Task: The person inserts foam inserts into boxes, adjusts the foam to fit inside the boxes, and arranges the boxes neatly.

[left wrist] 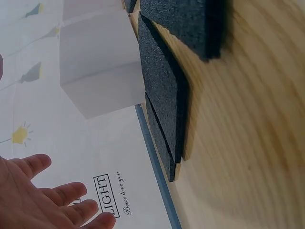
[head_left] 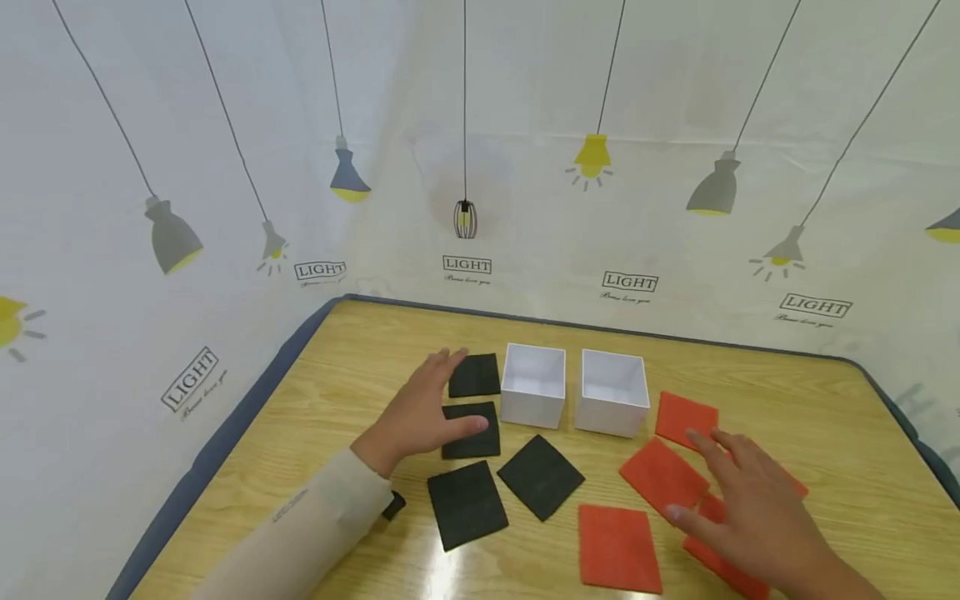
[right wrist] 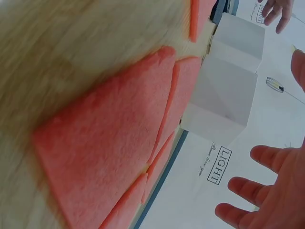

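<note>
My left hand [head_left: 423, 412] hovers above the black square pads at the left, fingers extended and thumb apart, holding nothing. Under its thumb lies one black pad [head_left: 480, 442]; another black pad [head_left: 480, 375] is just past the fingertips. Two more, a black pad [head_left: 468, 506] and a turned black pad [head_left: 542, 477], lie nearer the middle. Over the red square pads at the right spreads my right hand [head_left: 765, 508], also holding nothing. It partly hides some of them; a red pad [head_left: 619, 548] and a red pad [head_left: 663, 473] lie to its left, a red pad [head_left: 684, 417] beyond its fingertips.
Two open white boxes, the left box [head_left: 532, 408] and the right box [head_left: 611, 414], stand side by side between the black and red pads. A small black piece [head_left: 393, 505] peeks out by the left sleeve. The wooden table [head_left: 360, 350] meets a lamp-printed curtain [head_left: 525, 233].
</note>
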Demonstrator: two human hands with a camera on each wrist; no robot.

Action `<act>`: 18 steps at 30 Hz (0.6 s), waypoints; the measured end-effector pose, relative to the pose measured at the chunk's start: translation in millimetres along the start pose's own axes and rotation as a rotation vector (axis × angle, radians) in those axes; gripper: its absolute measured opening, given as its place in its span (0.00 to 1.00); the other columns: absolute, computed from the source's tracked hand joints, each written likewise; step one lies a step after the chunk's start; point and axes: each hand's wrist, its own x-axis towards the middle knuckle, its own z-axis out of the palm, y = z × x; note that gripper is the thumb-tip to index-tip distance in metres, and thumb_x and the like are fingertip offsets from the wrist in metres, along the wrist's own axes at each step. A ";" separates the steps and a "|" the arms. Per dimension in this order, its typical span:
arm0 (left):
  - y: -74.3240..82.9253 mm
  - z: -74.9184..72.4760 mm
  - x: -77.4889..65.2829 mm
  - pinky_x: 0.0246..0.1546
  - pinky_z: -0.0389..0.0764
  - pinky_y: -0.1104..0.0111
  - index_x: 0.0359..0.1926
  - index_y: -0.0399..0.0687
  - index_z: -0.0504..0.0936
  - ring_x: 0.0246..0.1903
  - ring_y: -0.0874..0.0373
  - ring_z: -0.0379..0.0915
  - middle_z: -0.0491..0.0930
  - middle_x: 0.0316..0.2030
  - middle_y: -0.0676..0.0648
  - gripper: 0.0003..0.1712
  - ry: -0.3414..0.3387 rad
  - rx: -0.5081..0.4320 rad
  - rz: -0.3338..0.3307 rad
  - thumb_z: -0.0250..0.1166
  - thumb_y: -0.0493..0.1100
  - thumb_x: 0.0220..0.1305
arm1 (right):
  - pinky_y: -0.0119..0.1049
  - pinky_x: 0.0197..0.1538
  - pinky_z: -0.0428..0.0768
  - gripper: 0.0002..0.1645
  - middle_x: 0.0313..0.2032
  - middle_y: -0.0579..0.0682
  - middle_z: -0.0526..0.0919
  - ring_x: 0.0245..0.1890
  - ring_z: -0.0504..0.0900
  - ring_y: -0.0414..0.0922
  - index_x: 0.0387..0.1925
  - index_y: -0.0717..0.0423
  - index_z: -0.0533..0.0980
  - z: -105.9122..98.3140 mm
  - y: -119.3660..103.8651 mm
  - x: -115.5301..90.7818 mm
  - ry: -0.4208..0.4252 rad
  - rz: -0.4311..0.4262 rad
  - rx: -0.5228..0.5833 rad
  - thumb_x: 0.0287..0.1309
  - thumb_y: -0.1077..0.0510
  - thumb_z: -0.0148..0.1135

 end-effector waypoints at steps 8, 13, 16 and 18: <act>1.2 2.5 8.4 0.75 0.57 0.34 0.86 0.61 0.50 0.83 0.38 0.43 0.47 0.84 0.40 0.62 0.004 -0.047 0.000 0.73 0.69 0.60 | 0.76 0.65 0.64 0.61 0.70 0.67 0.68 0.69 0.64 0.73 0.77 0.52 0.64 3.6 -14.2 5.6 0.010 0.001 0.018 0.54 0.22 0.70; 3.0 5.9 15.2 0.75 0.58 0.35 0.85 0.63 0.50 0.83 0.40 0.44 0.46 0.84 0.42 0.64 -0.006 -0.101 -0.019 0.76 0.68 0.57 | 0.75 0.62 0.69 0.62 0.69 0.65 0.70 0.68 0.68 0.67 0.77 0.52 0.65 7.3 -25.7 9.4 0.019 -0.003 -0.012 0.53 0.21 0.70; 2.0 10.5 19.7 0.74 0.59 0.35 0.85 0.64 0.50 0.83 0.40 0.45 0.47 0.84 0.43 0.64 -0.005 -0.141 -0.019 0.78 0.65 0.57 | 0.76 0.60 0.71 0.63 0.69 0.65 0.71 0.67 0.69 0.68 0.77 0.52 0.66 10.0 -33.3 13.8 0.010 0.015 -0.027 0.51 0.20 0.70; 1.5 13.0 22.1 0.74 0.59 0.35 0.85 0.63 0.51 0.82 0.40 0.46 0.47 0.84 0.43 0.64 -0.004 -0.156 -0.020 0.78 0.64 0.57 | 0.76 0.60 0.72 0.62 0.69 0.65 0.71 0.67 0.69 0.68 0.77 0.52 0.66 11.3 -38.7 16.4 0.002 0.025 -0.033 0.51 0.21 0.71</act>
